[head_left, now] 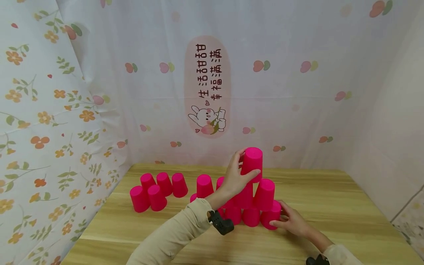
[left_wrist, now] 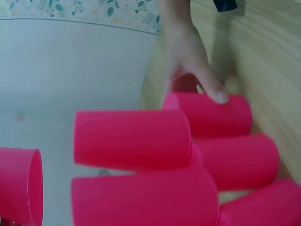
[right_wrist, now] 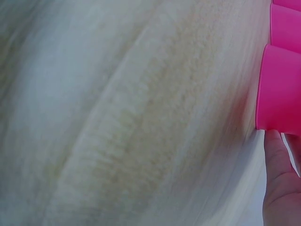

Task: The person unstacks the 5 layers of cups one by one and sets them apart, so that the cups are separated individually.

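**Holding raised cup [head_left: 253, 165] above pink cup stack [head_left: 244, 198]**

Grasping it upside down with left hand [head_left: 236, 179] — just clear of the upper row, per left wrist view. Gripping end cup [head_left: 271, 217], bottom row at the right, between thumb and fingers of right hand [head_left: 294, 221]. Standing on wooden table [head_left: 331, 209], left of the stack — five loose inverted cups [head_left: 157, 198].

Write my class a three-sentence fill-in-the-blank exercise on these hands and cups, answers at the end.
The hand holding a cup above the stack is the person's ____ hand.
The other hand grips an end cup in the ____ row.
In the head view, the separate group at left has ____ cups.
Missing words: left; bottom; five.
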